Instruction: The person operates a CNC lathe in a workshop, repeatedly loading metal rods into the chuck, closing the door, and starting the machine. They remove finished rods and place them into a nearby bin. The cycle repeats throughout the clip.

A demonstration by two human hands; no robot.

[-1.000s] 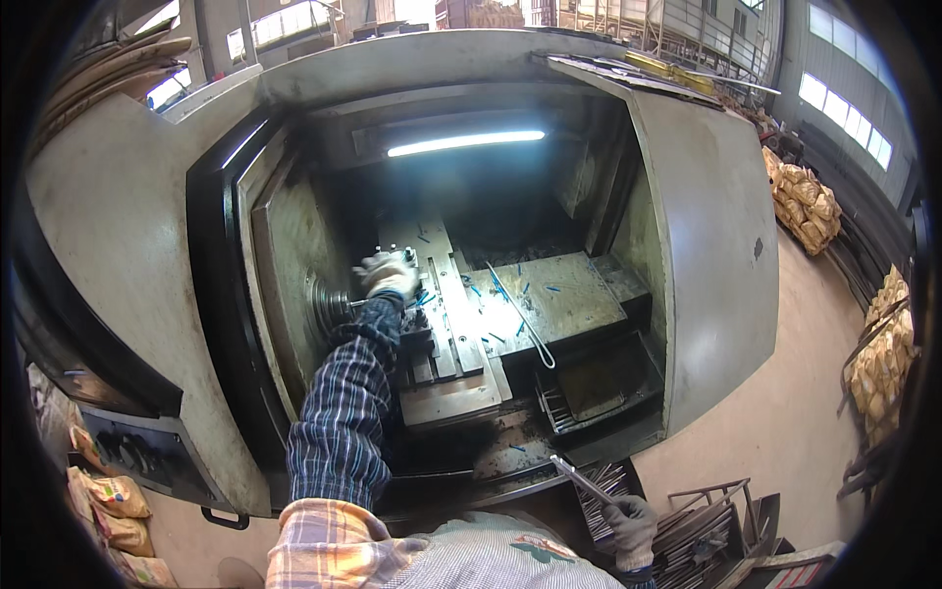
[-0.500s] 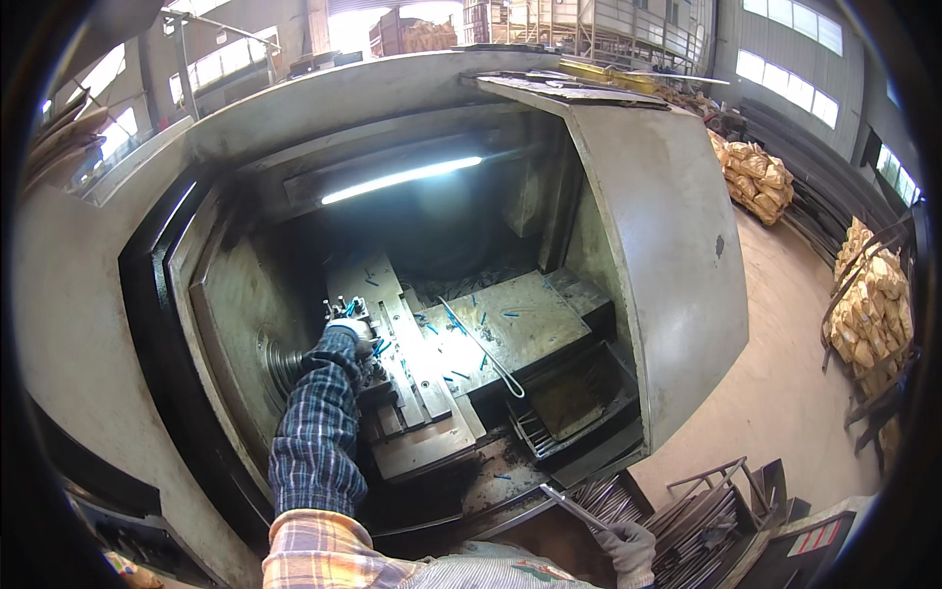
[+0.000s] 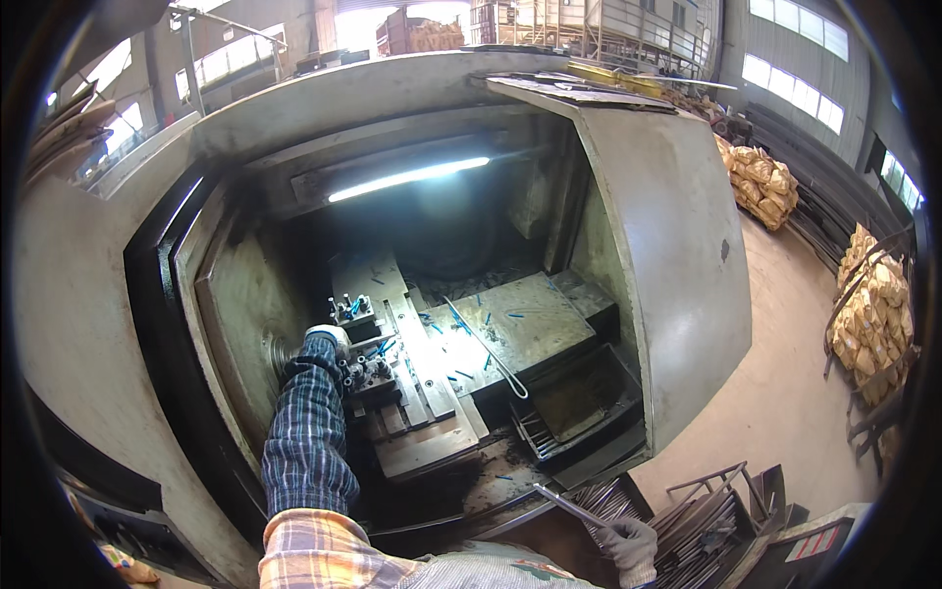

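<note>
My left hand (image 3: 330, 341), in a pale glove, reaches deep into the lathe and is closed around a metal rod (image 3: 371, 342) whose end sticks out to the right. The hand is close to the round chuck (image 3: 279, 355), which the sleeve partly covers. Two tool blocks with upright bolts flank the hand, a far tool block (image 3: 351, 309) and a near tool block (image 3: 367, 375). At the lower right my right hand (image 3: 628, 546), in a grey glove, grips another metal rod (image 3: 569, 506), slanting up and leftward.
A long looped hook (image 3: 488, 348) lies on the metal plate (image 3: 549, 319) among blue chips. A metal tray (image 3: 579, 402) sits below it. The lathe's pale door (image 3: 677, 265) stands on the right. Many rods (image 3: 692, 540) fill a rack beside my right hand.
My left hand has moved left toward the chuck, uncovering the tool blocks and a rod end. My right hand keeps its rod in nearly the same place.
</note>
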